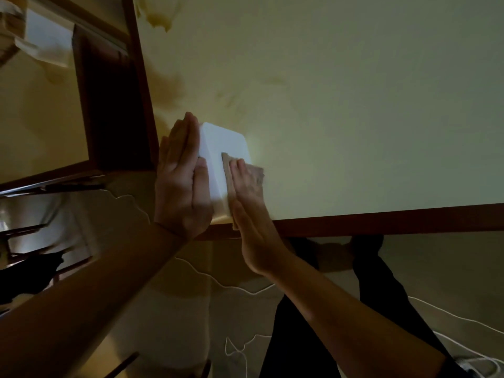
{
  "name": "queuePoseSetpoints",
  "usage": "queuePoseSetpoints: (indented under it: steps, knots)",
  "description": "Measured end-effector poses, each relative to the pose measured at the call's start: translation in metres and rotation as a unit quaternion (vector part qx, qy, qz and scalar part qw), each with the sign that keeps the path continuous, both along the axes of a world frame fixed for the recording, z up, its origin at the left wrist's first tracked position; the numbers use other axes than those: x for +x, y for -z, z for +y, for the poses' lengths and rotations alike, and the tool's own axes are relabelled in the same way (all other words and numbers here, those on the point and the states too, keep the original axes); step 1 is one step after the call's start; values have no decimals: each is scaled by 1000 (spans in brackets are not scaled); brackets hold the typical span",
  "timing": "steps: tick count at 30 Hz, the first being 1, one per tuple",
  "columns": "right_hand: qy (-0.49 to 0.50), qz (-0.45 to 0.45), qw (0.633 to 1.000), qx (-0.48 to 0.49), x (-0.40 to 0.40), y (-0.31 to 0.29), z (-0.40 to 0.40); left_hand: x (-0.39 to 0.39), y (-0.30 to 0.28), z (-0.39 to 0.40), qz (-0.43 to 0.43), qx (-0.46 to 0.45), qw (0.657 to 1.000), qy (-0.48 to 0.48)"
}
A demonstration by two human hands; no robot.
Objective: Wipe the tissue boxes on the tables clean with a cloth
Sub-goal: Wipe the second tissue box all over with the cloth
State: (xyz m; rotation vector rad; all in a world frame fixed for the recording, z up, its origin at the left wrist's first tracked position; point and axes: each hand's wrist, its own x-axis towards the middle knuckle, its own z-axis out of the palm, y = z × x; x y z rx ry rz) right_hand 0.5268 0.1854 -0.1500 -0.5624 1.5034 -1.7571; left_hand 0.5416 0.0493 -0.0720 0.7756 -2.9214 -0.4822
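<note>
A white tissue box [222, 148] with rounded corners stands at the near left corner of a pale table [354, 118]. My left hand [181, 175] lies flat against the box's left side, fingers straight, thumb on the near face. My right hand [246, 203] presses a small brownish cloth [227, 170] flat against the box's right side, fingers straight over the cloth.
The table has a dark wooden rim [381, 219]. A second table [35, 110] with another white box [46, 39] stands to the left across a narrow gap. White cables [218, 285] trail on the floor, and my dark trouser legs [376, 282] are below the table edge.
</note>
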Motion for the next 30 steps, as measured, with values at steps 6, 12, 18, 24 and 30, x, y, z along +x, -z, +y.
queuePoseSetpoints:
  steps: [6, 12, 18, 24, 30]
  knots:
    - [-1, 20, 999, -39, -16, -19, -19, -2, -2, -1, -18, -15, 1000, 5]
    - [-15, 55, 998, -7, -52, 3, -54, -2, -2, -2, -27, -21, 999, 13]
    - [-25, 54, 998, 22, -57, 25, -50, 0, 1, -1, -19, -26, 999, 6]
    - [-16, 28, 999, 39, -9, 22, -10, -2, -3, 1, -21, 1, 1000, -7]
    - [-2, -28, 999, 18, 7, 1, 4, -2, -2, -1, -22, 0, 1000, -9]
